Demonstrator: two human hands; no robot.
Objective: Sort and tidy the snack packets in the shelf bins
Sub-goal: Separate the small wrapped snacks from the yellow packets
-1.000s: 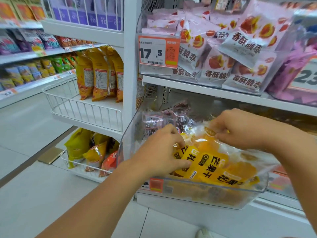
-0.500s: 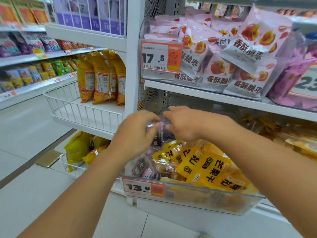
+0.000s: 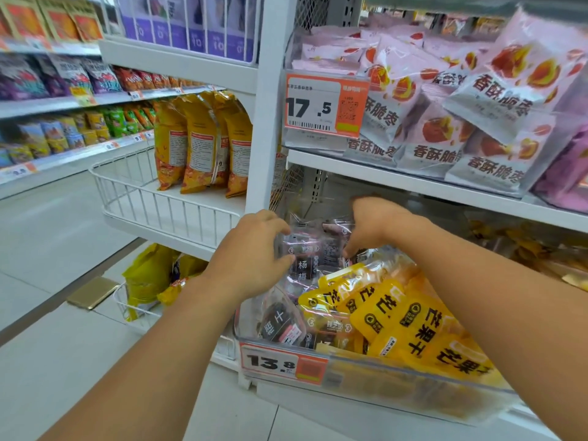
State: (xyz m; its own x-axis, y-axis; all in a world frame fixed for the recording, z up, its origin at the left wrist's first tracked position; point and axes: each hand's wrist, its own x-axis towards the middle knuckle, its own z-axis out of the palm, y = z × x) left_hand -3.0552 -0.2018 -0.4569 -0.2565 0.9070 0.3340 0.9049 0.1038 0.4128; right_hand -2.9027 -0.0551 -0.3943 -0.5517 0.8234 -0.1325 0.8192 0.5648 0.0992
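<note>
A clear plastic shelf bin [image 3: 413, 386] with a 13.8 price tag holds yellow dried-mango packets [image 3: 410, 319] on the right and dark plum packets at its left and back. My left hand [image 3: 251, 253] and my right hand [image 3: 372, 227] each grip a side of one dark plum packet [image 3: 313, 253], held upright at the back left of the bin. Another dark packet [image 3: 280, 323] lies in the front left corner.
Above, a bin of pink-and-white jujube packets [image 3: 445, 100] carries a 17.5 tag [image 3: 324, 106]. To the left stands a white wire basket [image 3: 165, 205] with orange-yellow bags [image 3: 200, 144]; a lower basket holds yellow-green bags [image 3: 149, 278]. Tiled floor lies at left.
Both hands left the yellow mango packets at the front and moved to the back left of the bin, where they now grip a dark plum packet and hold it slightly higher.
</note>
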